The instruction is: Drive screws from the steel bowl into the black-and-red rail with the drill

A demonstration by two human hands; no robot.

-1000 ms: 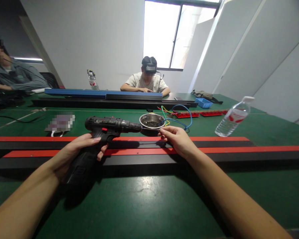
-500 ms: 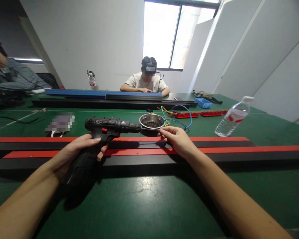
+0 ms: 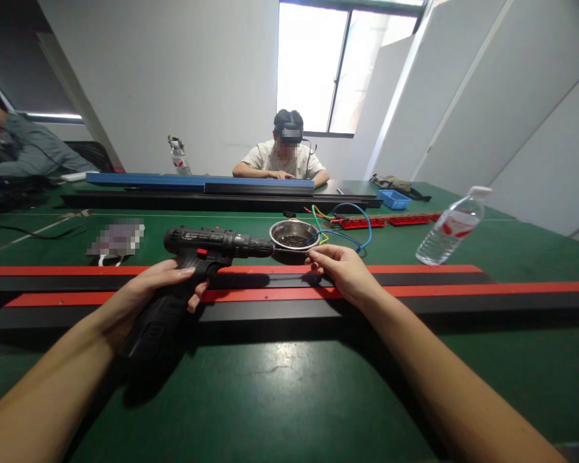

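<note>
My left hand (image 3: 161, 280) is wrapped round the grip of a black cordless drill (image 3: 202, 247), which points to the right above the red-topped bars. A long thin bit (image 3: 292, 249) sticks out of its chuck. At the far end of the bit, my right hand (image 3: 342, 270) has thumb and forefinger pinched together; whatever small thing lies between them is hidden. Just behind the bit stands a steel bowl (image 3: 273, 231) holding many small dark pieces (image 3: 292, 241) that look like screws.
Two long black bars with red tops (image 3: 251, 294) cross the green table (image 3: 289, 399). A water bottle (image 3: 451, 225) stands at the right. Coloured wires (image 3: 367, 225) and red strips (image 3: 361, 222) lie behind the bowl, then a blue tray (image 3: 394, 199) and long profiles (image 3: 197, 182). A person (image 3: 282, 157) sits opposite.
Both my hands and the drill are practically unmoved. At the far left, the other person has shifted slightly.
</note>
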